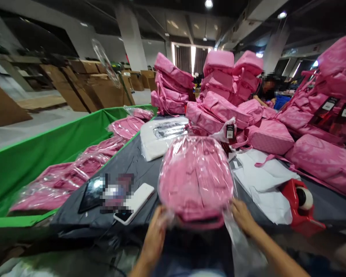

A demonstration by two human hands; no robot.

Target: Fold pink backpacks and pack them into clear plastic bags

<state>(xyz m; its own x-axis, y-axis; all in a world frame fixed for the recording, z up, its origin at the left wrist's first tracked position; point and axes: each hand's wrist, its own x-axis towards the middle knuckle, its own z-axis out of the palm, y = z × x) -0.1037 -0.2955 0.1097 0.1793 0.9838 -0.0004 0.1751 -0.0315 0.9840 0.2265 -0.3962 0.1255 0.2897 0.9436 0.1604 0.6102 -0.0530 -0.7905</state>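
Closest up, the left hand (157, 231) and right hand (242, 216) each have fingers closed on the lower edge of a clear plastic bag (238, 242) — left one's kinda blurry, though. Inside it is a pink backpack (196, 177), right between the hands at the near edge of a dark table (129, 163). White phone (138, 200) to the left, red tape dispenser (296, 207) to the right. Farther back there's a big pile of pink backpacks (219, 82) — and a person (267, 92) behind it.
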